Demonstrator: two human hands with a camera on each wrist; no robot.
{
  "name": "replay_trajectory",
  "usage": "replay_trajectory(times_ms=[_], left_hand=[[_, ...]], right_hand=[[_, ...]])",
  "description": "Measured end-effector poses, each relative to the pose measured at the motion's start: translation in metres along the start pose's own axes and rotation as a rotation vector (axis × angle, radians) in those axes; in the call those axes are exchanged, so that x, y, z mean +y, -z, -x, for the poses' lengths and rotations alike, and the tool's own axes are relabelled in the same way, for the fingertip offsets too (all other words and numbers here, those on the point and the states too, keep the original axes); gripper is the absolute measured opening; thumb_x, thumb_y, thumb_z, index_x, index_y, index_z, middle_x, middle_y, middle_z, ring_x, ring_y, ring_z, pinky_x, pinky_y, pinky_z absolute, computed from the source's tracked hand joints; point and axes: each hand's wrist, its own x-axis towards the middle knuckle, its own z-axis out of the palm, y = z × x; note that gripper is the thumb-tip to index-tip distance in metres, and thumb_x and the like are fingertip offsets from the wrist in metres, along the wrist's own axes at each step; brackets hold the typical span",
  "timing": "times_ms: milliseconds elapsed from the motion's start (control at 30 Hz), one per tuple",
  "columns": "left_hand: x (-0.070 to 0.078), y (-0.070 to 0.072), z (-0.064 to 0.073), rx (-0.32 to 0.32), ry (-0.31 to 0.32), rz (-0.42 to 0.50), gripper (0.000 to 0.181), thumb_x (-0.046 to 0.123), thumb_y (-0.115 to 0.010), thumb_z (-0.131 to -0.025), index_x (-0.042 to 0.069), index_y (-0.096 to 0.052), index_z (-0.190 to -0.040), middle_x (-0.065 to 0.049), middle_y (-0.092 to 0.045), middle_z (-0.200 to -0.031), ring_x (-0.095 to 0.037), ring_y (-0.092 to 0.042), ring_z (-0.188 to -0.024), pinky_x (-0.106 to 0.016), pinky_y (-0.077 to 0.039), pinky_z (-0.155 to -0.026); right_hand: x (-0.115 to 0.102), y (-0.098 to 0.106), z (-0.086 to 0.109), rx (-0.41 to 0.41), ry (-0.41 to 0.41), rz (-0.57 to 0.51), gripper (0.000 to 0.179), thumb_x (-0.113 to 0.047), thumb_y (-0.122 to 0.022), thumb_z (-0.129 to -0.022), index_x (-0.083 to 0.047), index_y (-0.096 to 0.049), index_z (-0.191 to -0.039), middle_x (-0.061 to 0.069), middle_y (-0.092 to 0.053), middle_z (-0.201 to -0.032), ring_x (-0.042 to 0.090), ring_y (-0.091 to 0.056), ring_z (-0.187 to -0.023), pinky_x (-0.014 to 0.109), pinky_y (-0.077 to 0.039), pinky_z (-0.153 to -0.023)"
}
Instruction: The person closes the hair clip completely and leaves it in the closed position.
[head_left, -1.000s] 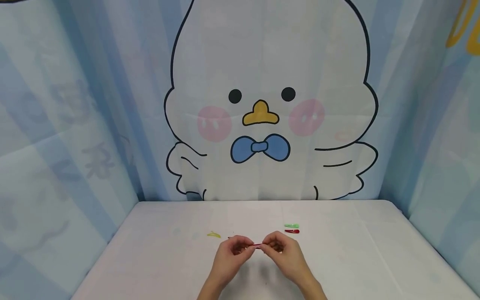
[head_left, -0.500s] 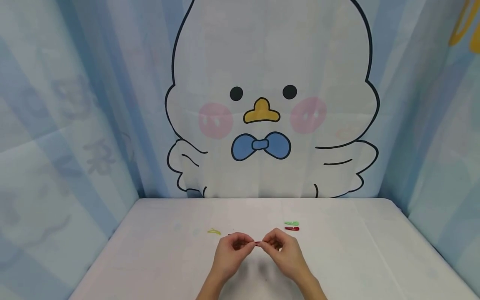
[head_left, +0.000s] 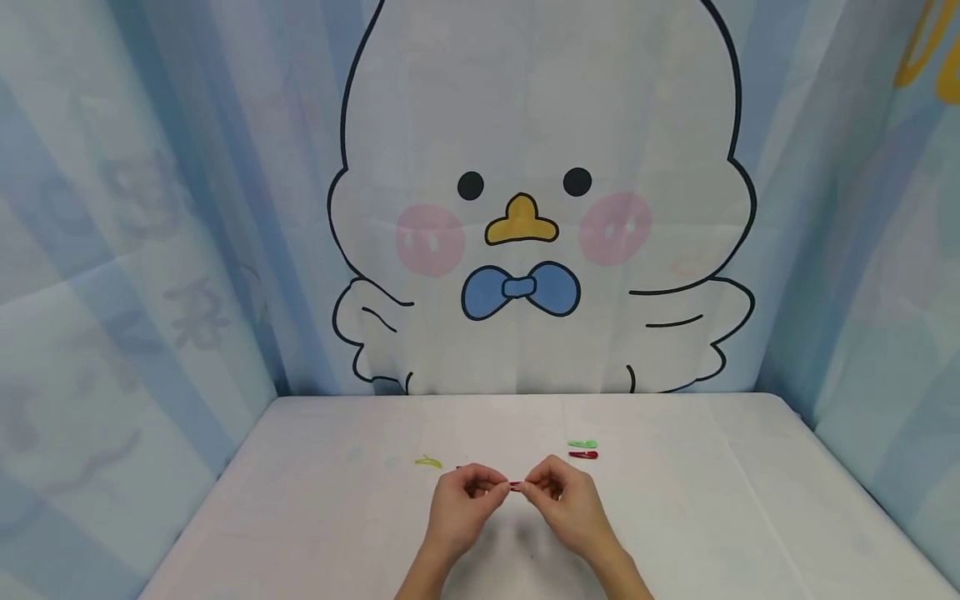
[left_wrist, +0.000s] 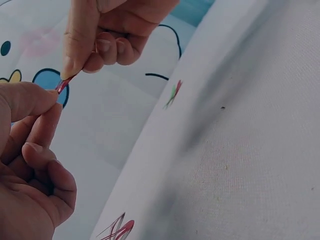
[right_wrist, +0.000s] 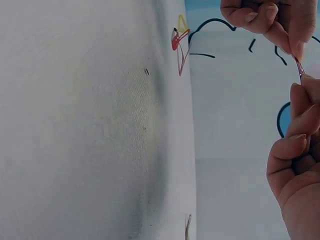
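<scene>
Above the table, a small red snap hair clip [head_left: 515,487] is pinched at both ends, and only its middle shows between the fingertips. My left hand [head_left: 462,507] grips one end between thumb and forefinger. The other end is in the thumb and forefinger of my right hand [head_left: 570,510]. The left wrist view shows the held clip [left_wrist: 62,86] slanting between the two thumbs, with the other fingers of each hand curled in. Behind the left hand, red hair clips [left_wrist: 120,231] lie on the table, mostly hidden in the head view.
A yellow hair clip [head_left: 428,461] with spread arms lies beyond my left hand. Beyond the right hand, a green clip [head_left: 582,444] and a red clip [head_left: 583,455] lie side by side. The white table [head_left: 300,500] ends at a curtain [head_left: 525,350] with a printed cartoon bird.
The head view has tipped slightly, so the table sits a little higher in it. Both hands keep the same pinch on the red hair clip.
</scene>
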Motion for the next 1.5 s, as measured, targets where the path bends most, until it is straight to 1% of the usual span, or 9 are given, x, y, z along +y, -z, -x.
replay_trajectory(times_ms=[200,400,567,733,867,1133,1233,1367,1500], left_hand=[[-0.002,0.000,0.000,0.012,0.012,-0.044,0.007,0.005,-0.079,-0.083,0.004,-0.074,-0.088,0.002,-0.063,-0.073,-0.012,-0.048,-0.064,-0.022,-0.039,-0.054],[-0.004,0.003,-0.002,-0.015,-0.010,0.002,0.009,0.007,-0.079,-0.085,0.002,-0.074,-0.091,-0.001,-0.066,-0.078,-0.014,-0.055,-0.070,-0.024,-0.046,-0.061],[-0.006,0.003,-0.003,-0.005,-0.011,0.017,0.010,0.008,-0.079,-0.086,0.002,-0.073,-0.092,-0.002,-0.067,-0.081,-0.015,-0.059,-0.074,-0.024,-0.049,-0.065],[-0.008,0.002,-0.004,0.013,-0.022,0.009,0.010,0.008,-0.079,-0.086,0.002,-0.073,-0.091,-0.002,-0.068,-0.082,-0.015,-0.061,-0.075,-0.024,-0.051,-0.067],[-0.009,0.003,-0.005,0.003,-0.031,0.013,0.011,0.008,-0.079,-0.086,0.002,-0.073,-0.092,-0.002,-0.068,-0.084,-0.015,-0.062,-0.077,-0.024,-0.051,-0.068],[-0.009,0.005,-0.004,-0.033,0.009,0.011,0.013,0.012,-0.077,-0.089,0.004,-0.072,-0.100,-0.001,-0.067,-0.090,-0.017,-0.058,-0.079,-0.025,-0.049,-0.067],[-0.010,0.007,-0.004,-0.031,-0.007,0.002,0.012,0.011,-0.075,-0.091,0.004,-0.072,-0.100,-0.001,-0.067,-0.091,-0.017,-0.057,-0.079,-0.025,-0.047,-0.066],[-0.011,0.012,-0.005,-0.023,-0.028,0.000,0.011,0.012,-0.074,-0.092,0.005,-0.072,-0.101,-0.002,-0.067,-0.093,-0.016,-0.056,-0.080,-0.026,-0.045,-0.066],[-0.011,0.018,-0.007,-0.028,-0.022,-0.004,0.014,0.014,-0.072,-0.094,0.005,-0.072,-0.104,-0.002,-0.067,-0.095,-0.017,-0.056,-0.083,-0.027,-0.046,-0.068]], right_hand=[[-0.001,-0.003,0.001,0.021,0.044,0.009,0.022,0.002,-0.080,-0.083,-0.012,-0.064,-0.077,-0.007,-0.061,-0.067,0.005,-0.050,-0.058,0.022,-0.043,-0.053],[0.001,-0.003,-0.001,0.028,0.069,0.015,0.018,-0.003,-0.082,-0.083,-0.014,-0.067,-0.081,-0.008,-0.064,-0.070,0.006,-0.057,-0.061,0.024,-0.049,-0.057],[0.002,-0.003,-0.002,0.009,0.083,0.018,0.016,-0.002,-0.082,-0.082,-0.011,-0.070,-0.087,-0.007,-0.064,-0.073,0.006,-0.057,-0.063,0.024,-0.050,-0.059],[0.003,-0.004,-0.001,0.011,0.180,0.063,0.021,0.003,-0.083,-0.079,-0.012,-0.070,-0.088,-0.011,-0.060,-0.073,0.005,-0.055,-0.065,0.024,-0.049,-0.060],[0.004,-0.004,-0.001,0.028,0.243,0.108,0.023,0.003,-0.084,-0.077,-0.013,-0.072,-0.087,-0.014,-0.059,-0.073,0.004,-0.054,-0.064,0.026,-0.049,-0.058],[0.006,-0.005,0.000,0.049,0.222,0.125,0.025,0.004,-0.085,-0.075,-0.015,-0.073,-0.086,-0.015,-0.059,-0.073,0.005,-0.054,-0.065,0.024,-0.047,-0.058],[0.009,-0.004,0.000,0.056,0.228,0.141,0.027,0.006,-0.085,-0.073,-0.015,-0.073,-0.085,-0.016,-0.059,-0.073,0.004,-0.054,-0.064,0.024,-0.047,-0.058],[0.009,-0.004,-0.001,0.051,0.205,0.157,0.028,0.006,-0.085,-0.073,-0.015,-0.073,-0.086,-0.016,-0.059,-0.073,0.004,-0.054,-0.065,0.024,-0.048,-0.059],[0.007,-0.005,-0.002,0.051,0.188,0.146,0.027,0.006,-0.085,-0.074,-0.016,-0.073,-0.086,-0.016,-0.059,-0.073,0.004,-0.054,-0.065,0.024,-0.048,-0.059]])
